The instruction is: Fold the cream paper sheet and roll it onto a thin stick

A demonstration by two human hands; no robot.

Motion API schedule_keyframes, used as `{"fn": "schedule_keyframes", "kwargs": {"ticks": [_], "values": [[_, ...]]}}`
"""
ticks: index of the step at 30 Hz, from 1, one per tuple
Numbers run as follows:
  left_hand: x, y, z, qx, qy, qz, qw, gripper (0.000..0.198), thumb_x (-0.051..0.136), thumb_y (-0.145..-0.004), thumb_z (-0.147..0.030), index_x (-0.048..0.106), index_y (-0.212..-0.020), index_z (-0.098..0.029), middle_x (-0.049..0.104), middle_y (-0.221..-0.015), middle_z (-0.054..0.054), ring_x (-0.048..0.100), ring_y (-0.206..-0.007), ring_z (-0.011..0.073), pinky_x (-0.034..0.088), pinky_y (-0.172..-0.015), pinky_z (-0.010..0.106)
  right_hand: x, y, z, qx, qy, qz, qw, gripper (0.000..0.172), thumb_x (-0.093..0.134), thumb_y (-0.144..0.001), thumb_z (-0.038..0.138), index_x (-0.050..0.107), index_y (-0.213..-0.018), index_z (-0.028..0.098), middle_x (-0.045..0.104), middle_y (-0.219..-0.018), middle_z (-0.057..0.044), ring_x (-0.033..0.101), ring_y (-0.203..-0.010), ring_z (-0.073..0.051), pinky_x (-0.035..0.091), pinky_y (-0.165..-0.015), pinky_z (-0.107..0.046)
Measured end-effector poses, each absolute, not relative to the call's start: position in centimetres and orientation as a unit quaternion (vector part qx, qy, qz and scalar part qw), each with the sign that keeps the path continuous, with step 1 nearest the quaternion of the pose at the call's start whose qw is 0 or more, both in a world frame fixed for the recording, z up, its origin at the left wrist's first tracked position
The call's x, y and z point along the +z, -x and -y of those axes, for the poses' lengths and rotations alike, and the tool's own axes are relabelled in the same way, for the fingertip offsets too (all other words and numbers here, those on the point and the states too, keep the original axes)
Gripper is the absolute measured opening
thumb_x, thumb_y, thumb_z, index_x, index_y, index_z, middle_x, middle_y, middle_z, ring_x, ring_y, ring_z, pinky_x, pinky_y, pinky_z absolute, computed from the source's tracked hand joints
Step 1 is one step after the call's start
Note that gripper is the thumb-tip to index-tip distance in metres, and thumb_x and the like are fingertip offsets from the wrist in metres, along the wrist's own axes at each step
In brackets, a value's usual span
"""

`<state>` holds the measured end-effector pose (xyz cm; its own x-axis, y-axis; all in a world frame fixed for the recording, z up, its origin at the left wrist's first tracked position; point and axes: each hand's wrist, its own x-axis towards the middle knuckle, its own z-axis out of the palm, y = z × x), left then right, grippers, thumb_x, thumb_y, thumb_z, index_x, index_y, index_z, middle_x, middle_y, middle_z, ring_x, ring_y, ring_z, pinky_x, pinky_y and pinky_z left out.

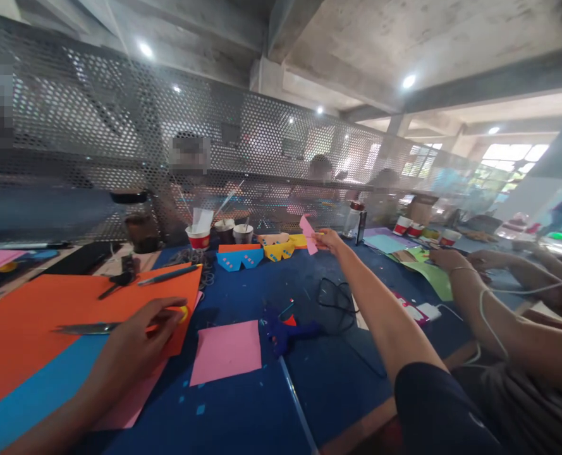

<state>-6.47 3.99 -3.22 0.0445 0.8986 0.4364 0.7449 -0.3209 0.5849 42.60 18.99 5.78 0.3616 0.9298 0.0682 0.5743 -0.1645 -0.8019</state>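
Scissors [84, 329], blades pointing left over orange sheet [67, 303], handles in curled fingers of person's left hand [141, 338]; pink square [227, 354] flat, just right of that hand; blue cutout [239, 259] beyond it; glue gun [281, 333] between both hands; pink piece [308, 235] tilted, pinched in fingertips of right hand [327, 241]; farther right, co-worker's hand [446, 259] by green paper [435, 281]
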Motion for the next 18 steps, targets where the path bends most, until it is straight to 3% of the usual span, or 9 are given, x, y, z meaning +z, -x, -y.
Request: {"fn": "schedule_keyframes", "kwargs": {"ticks": [4, 7, 10, 13, 15, 18], "values": [[-2.7, 6.4, -3.7, 0.396, -0.709, -0.559, 0.17, 0.051, 0.057, -0.092, -0.067, 0.076, -0.116, -0.026, 0.088, -0.106, 0.008, 0.086, -0.1, 0.0316, 0.07, -0.083, 0.038, 6.5, -41.8, -18.5, 0.172, 0.71, 0.568, 0.379, 0.035, 0.075, -0.107, 0.039, 0.071, -0.134, 0.018, 0.072, -0.137, -0.011, 0.073, -0.119, -0.027, 0.063, -0.103, -0.05], [-2.6, 6.3, -3.5, 0.4, -0.705, -0.555, 0.185, 0.053, 0.057, -0.093, -0.067, 0.075, -0.119, -0.025, 0.088, -0.109, 0.009, 0.085, -0.103, 0.032, 0.069, -0.087, 0.04, 7.2, -40.4, -16.5, 0.171, 0.67, 0.635, 0.346, 0.014, 0.073, -0.103, 0.029, 0.077, -0.111, 0.018, 0.081, -0.108, -0.01, 0.074, -0.11, -0.026, 0.059, -0.102, -0.039], [-2.6, 6.1, -3.4, 0.403, -0.705, -0.552, 0.188, 0.051, 0.058, -0.094, -0.066, 0.075, -0.118, -0.025, 0.087, -0.113, 0.011, 0.084, -0.104, 0.0319, 0.068, -0.09, 0.041, 7.6, -38.4, -12.2, 0.223, 0.599, 0.716, 0.28, 0.014, 0.072, -0.099, 0.029, 0.079, -0.094, 0.018, 0.081, -0.087, -0.005, 0.075, -0.089, -0.023, 0.059, -0.089, -0.034], [-2.3, 6.0, -3.3, 0.403, -0.71, -0.546, 0.19, 0.049, 0.06, -0.093, -0.065, 0.074, -0.119, -0.025, 0.086, -0.117, 0.01, 0.082, -0.108, 0.0308, 0.067, -0.096, 0.041, 7.4, -36.7, -6.1, 0.265, 0.524, 0.784, 0.202, 0.013, 0.084, -0.091, 0.035, 0.082, -0.092, 0.022, 0.082, -0.091, -0.002, 0.075, -0.088, -0.022, 0.057, -0.086, -0.032], [-2.1, 5.9, -3.2, 0.401, -0.711, -0.546, 0.191, 0.049, 0.06, -0.092, -0.064, 0.074, -0.119, -0.024, 0.085, -0.119, 0.01, 0.082, -0.109, 0.0306, 0.066, -0.096, 0.039, 7.0, -36.1, -2.1, 0.237, 0.472, 0.84, 0.123, 0.016, 0.082, -0.095, 0.039, 0.082, -0.103, 0.025, 0.083, -0.101, -0.002, 0.076, -0.094, -0.023, 0.055, -0.085, -0.032], [-1.9, 5.7, -3.1, 0.399, -0.71, -0.548, 0.19, 0.05, 0.059, -0.093, -0.063, 0.074, -0.119, -0.022, 0.085, -0.118, 0.011, 0.081, -0.108, 0.0312, 0.066, -0.094, 0.038, 5.8, -35.7, 2.0, 0.173, 0.462, 0.866, 0.081, 0.023, 0.085, -0.096, 0.039, 0.079, -0.115, 0.027, 0.081, -0.117, -0.004, 0.075, -0.109, -0.027, 0.055, -0.092, -0.036]]}}
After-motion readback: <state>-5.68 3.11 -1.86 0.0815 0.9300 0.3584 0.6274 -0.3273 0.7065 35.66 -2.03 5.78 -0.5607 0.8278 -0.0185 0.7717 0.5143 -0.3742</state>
